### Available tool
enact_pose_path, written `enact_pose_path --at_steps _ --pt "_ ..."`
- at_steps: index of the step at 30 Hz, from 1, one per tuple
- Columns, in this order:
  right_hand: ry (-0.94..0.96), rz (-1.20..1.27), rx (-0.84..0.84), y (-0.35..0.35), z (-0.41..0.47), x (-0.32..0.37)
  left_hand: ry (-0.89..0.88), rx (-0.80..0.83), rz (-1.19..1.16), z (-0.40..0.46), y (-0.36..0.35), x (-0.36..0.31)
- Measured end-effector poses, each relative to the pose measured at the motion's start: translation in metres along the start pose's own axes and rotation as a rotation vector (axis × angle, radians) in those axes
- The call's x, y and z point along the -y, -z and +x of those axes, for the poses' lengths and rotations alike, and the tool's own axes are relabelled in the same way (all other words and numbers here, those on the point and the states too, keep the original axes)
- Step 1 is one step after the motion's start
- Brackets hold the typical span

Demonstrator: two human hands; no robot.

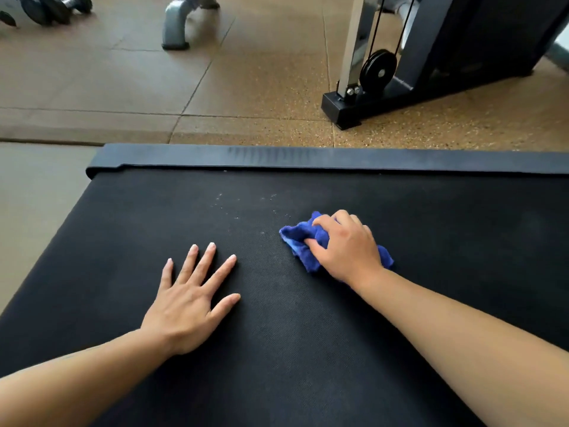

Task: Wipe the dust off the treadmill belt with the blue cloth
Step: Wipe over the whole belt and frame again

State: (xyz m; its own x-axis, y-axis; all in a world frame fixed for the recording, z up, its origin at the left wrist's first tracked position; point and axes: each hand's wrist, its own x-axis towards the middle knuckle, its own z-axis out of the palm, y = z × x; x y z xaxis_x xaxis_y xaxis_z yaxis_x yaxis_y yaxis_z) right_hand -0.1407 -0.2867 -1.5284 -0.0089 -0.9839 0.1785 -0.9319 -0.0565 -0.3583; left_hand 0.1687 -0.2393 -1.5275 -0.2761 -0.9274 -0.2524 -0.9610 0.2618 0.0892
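The black treadmill belt (pixel 308 349) fills the lower part of the view. My right hand (pixel 346 245) presses a crumpled blue cloth (pixel 300 238) onto the belt right of centre, fingers closed over it. Pale dust specks (pixel 246 208) lie on the belt just left of and beyond the cloth. My left hand (pixel 187 303) rests flat on the belt with its fingers spread, holding nothing, to the left of the cloth.
The treadmill's dark side rail (pixel 308 157) runs along the belt's far edge. Beyond it is a brown rubber gym floor (pixel 246 87), a cable machine base with a pulley (pixel 378 69) at the back right, a grey bench leg (pixel 177 26) and dumbbells (pixel 52 7) at the back left.
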Motion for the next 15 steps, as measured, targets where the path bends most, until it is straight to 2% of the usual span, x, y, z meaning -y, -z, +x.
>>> enact_pose_path --at_steps 4,6,12,15 --pt "0.079 0.038 -0.069 0.000 -0.079 0.016 -0.034 -0.015 0.007 0.007 -0.001 0.006" --pt "0.062 0.027 -0.097 0.000 -0.104 0.027 -0.053 -0.010 0.014 0.007 -0.002 0.009" --pt "0.008 0.002 -0.146 -0.002 -0.115 0.036 -0.111 -0.038 0.035 0.008 -0.006 0.012" --pt "-0.022 -0.004 -0.191 -0.007 -0.115 0.041 -0.200 -0.034 0.058 0.012 -0.004 0.023"
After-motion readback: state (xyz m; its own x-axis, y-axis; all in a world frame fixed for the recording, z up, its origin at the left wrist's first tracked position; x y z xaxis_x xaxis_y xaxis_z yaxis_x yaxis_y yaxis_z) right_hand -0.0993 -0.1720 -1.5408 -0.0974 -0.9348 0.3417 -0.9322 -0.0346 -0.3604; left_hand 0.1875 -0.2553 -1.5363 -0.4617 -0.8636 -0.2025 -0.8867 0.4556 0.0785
